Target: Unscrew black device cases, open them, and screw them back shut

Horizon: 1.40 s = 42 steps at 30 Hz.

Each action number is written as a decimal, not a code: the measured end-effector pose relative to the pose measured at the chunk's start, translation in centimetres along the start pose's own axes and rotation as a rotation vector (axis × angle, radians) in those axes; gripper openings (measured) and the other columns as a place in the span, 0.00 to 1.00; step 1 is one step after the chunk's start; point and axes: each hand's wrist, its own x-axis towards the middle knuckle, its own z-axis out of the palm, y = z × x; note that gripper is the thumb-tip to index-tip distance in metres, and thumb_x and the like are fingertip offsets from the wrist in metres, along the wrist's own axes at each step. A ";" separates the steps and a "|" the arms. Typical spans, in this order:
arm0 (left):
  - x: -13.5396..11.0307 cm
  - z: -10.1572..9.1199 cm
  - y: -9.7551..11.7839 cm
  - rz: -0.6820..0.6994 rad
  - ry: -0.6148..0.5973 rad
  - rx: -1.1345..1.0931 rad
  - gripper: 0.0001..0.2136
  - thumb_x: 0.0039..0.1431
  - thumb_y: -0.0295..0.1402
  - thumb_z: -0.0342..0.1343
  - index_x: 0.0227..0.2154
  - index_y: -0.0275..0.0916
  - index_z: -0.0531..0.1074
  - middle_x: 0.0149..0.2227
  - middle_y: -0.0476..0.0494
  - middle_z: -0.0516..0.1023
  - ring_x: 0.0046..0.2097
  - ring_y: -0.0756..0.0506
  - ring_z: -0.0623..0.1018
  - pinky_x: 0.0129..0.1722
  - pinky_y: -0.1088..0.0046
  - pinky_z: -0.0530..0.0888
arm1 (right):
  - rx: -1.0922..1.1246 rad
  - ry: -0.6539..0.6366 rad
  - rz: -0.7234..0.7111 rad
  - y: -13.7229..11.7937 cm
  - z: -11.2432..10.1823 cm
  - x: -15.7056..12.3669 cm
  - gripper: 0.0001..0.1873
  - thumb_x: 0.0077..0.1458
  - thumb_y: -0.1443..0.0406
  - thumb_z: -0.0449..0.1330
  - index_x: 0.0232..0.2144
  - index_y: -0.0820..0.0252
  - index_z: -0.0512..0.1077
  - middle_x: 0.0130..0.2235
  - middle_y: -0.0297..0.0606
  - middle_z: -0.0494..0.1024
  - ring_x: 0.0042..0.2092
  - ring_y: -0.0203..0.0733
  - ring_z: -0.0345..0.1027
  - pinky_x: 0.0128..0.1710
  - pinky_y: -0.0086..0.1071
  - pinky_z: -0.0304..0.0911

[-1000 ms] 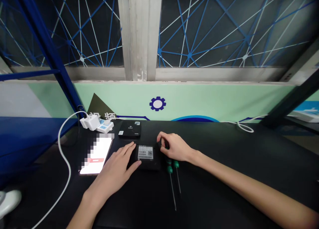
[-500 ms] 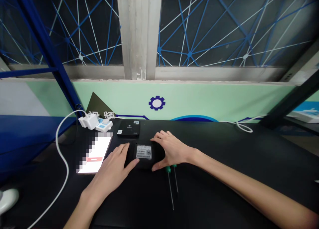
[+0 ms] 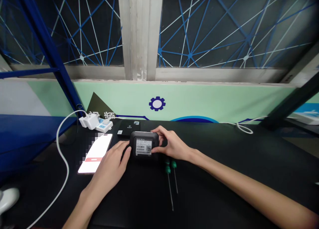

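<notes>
- Tipped up since the earlier frame, the black box (image 3: 144,136) no longer lies flat on the tabletop (image 3: 224,182); it now stands tilted between both hands, its white barcode label (image 3: 144,147) facing the camera.
- Right hand (image 3: 173,144): clamped on the black box from 3 o'clock, with the fingers (image 3: 160,131) over its top edge and the thumb (image 3: 156,150) across its face beside the label.
- Left hand (image 3: 112,164): fingers (image 3: 126,152) held together and touching the box at 9 o'clock. I cannot tell whether this hand is gripping or only bracing.
- Two green-handled screwdrivers (image 3: 168,169) lie side by side at 5 o'clock from the box, just below the right wrist, untouched.
- A second, flat black box (image 3: 128,126) sits at 11 o'clock, partly behind the held one.
- A phone (image 3: 94,154) lies at 9 o'clock beside the left hand, its lit screen pixelated.
- A white charger (image 3: 89,121) and a small white device (image 3: 104,125) sit at 10 o'clock, with a white cable (image 3: 61,149) curving away from the charger.
</notes>
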 end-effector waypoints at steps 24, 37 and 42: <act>0.0 -1.4 0.8 -0.109 -0.012 -0.029 0.23 0.71 0.47 0.37 0.37 0.43 0.77 0.32 0.46 0.81 0.36 0.41 0.81 0.35 0.69 0.72 | -0.356 -0.083 -0.465 -0.5 0.5 -1.6 0.15 0.55 0.63 0.63 0.46 0.60 0.74 0.42 0.43 0.84 0.39 0.45 0.80 0.38 0.35 0.75; 0.1 -0.9 0.1 -0.136 -0.086 0.089 0.17 0.68 0.42 0.44 0.39 0.45 0.78 0.34 0.45 0.83 0.36 0.40 0.81 0.35 0.68 0.71 | -0.463 -0.282 -0.546 -0.4 1.3 -1.3 0.17 0.57 0.56 0.66 0.44 0.62 0.78 0.47 0.47 0.83 0.49 0.51 0.78 0.47 0.41 0.74; 0.0 -0.7 -0.1 -0.123 -0.110 0.089 0.16 0.68 0.42 0.44 0.40 0.45 0.78 0.35 0.46 0.84 0.37 0.39 0.82 0.37 0.67 0.73 | -0.432 -0.288 -0.525 -0.7 1.0 -1.3 0.16 0.58 0.55 0.64 0.42 0.61 0.78 0.47 0.45 0.83 0.47 0.49 0.78 0.45 0.39 0.73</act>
